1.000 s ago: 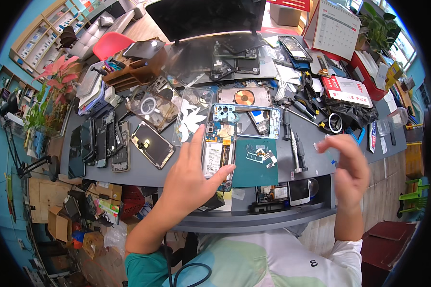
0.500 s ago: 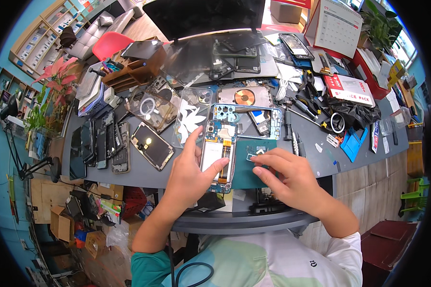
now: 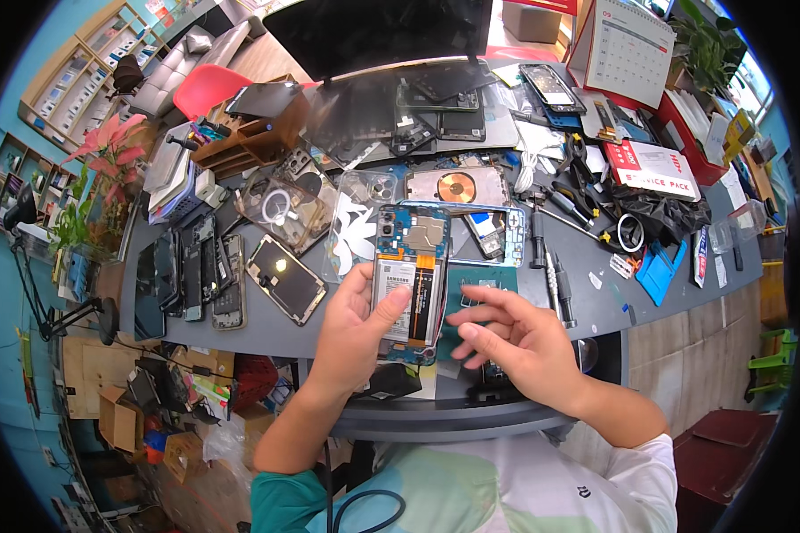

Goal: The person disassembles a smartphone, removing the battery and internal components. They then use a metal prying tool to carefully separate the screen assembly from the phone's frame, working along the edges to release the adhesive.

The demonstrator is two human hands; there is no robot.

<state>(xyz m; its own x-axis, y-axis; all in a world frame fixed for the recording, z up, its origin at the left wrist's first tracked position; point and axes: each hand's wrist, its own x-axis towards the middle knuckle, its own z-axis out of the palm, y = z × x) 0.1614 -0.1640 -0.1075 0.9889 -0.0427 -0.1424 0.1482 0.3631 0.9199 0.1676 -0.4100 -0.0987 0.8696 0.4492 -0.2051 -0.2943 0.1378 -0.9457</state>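
The grey counter [image 3: 596, 293] is crowded with phone parts and tools. At its far edge stands a large dark monitor [image 3: 378, 31], and to the right of it a white desk calendar [image 3: 627, 44]. On the left side of the counter several dark phones [image 3: 191, 280] lie in a row, and beside them one phone screen [image 3: 284, 278] lies tilted. Near the middle lie clear phone cases [image 3: 356, 218].

At the near edge, the opened phone [image 3: 409, 293] rests with its back cover off, so the battery and the circuit board show. The left hand [image 3: 356, 333] is clamped on its left edge, with the thumb lying across the battery. The right hand [image 3: 520, 342] is just beside the phone, over a green mat [image 3: 484, 280]; its fingers are loosely spread and hold nothing that I can see. Small screwdrivers [image 3: 556, 284] lie to the right of the mat.
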